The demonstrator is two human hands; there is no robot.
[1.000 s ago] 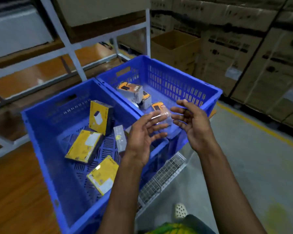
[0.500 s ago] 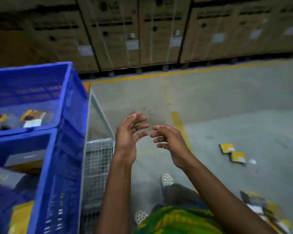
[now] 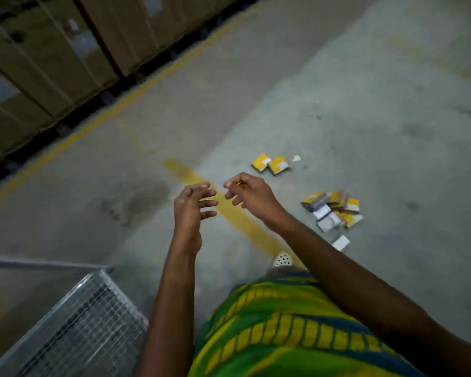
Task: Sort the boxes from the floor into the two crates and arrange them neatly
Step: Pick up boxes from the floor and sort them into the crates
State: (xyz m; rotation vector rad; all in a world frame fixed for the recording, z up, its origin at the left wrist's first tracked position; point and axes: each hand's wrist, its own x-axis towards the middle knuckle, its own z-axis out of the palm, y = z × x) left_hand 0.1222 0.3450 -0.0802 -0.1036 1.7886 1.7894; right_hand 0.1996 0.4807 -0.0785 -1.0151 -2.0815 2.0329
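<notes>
Neither grip has hold of anything: the left hand (image 3: 191, 210) and the right hand (image 3: 252, 195) hang in front of the body with fingers loosely curled and parted, fingertips near each other but apart, above the yellow floor line (image 3: 180, 170).

The boxes lie on the floor to the right. A pair of yellow boxes (image 3: 271, 164) lies flat, faces up, touching side by side, skewed to the line. Nearer is a jumbled heap (image 3: 333, 209), its boxes pointing every way, some on edge. A lone white box (image 3: 341, 242) lies flat just beside the shoe (image 3: 282, 259), its long axis seemingly running up to the right (blur makes this uncertain). The crates are out of view.

Likely trouble: a step toward the heap could land on the white box. A hasty grab into the heap could scatter boxes, since they lean on each other. The yellow and white kinds could be mixed if scooped together.
</notes>
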